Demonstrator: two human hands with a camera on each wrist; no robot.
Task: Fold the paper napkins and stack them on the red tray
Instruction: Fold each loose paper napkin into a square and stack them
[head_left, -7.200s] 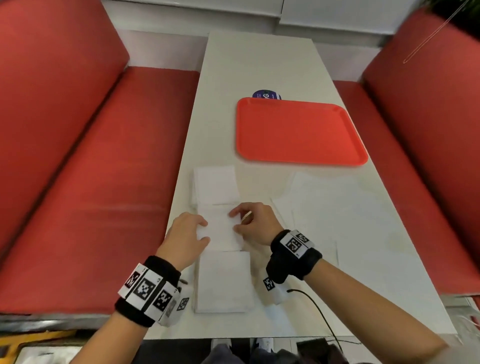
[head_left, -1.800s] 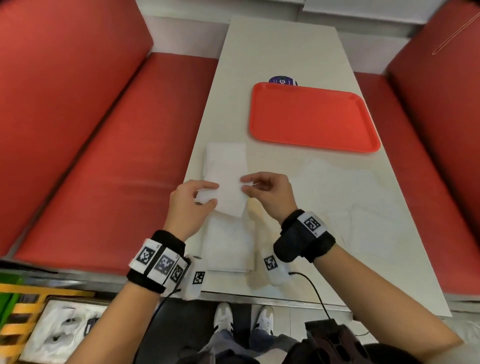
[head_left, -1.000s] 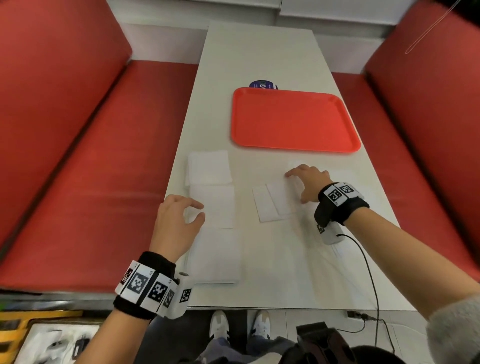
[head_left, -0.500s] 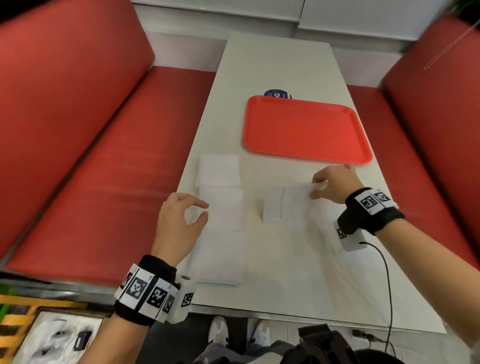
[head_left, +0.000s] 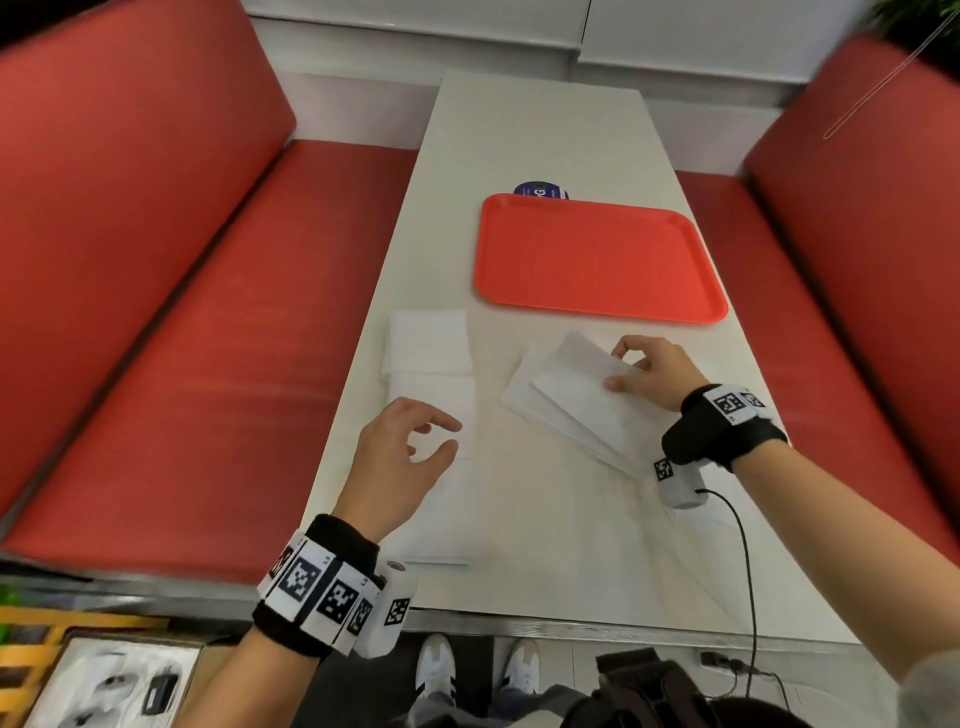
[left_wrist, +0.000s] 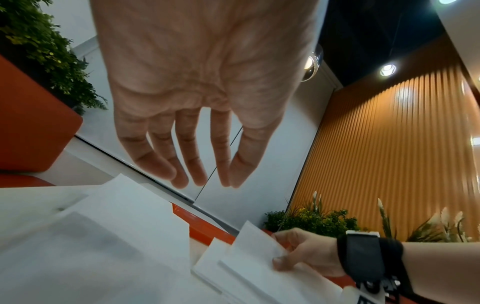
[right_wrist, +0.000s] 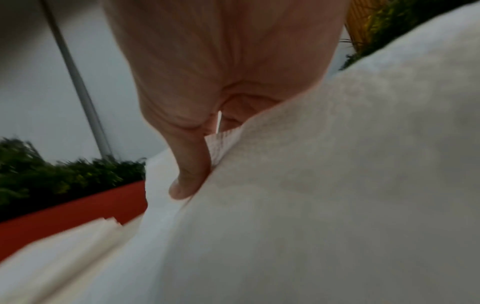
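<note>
Lifted since half a second earlier, one white unfolded paper napkin (head_left: 582, 382) is pinched by the right hand (head_left: 649, 371) above its loose pile, while the left hand (head_left: 402, 457) hovers relaxed and empty over three folded napkins (head_left: 431, 364), and the red plastic tray (head_left: 597, 257) remains bare: folding of a fourth napkin seems imminent.

The red tray (head_left: 597, 260) hides most of a blue sticker (head_left: 540, 190) at its 12 o'clock edge; the sticker's lettering is unreadable.

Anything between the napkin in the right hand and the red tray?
Nothing visible. The right hand pinches the lifted napkin just short of the red tray's near rim; only bare table lies between, and the tray holds nothing. The left hand is off to the side.
</note>
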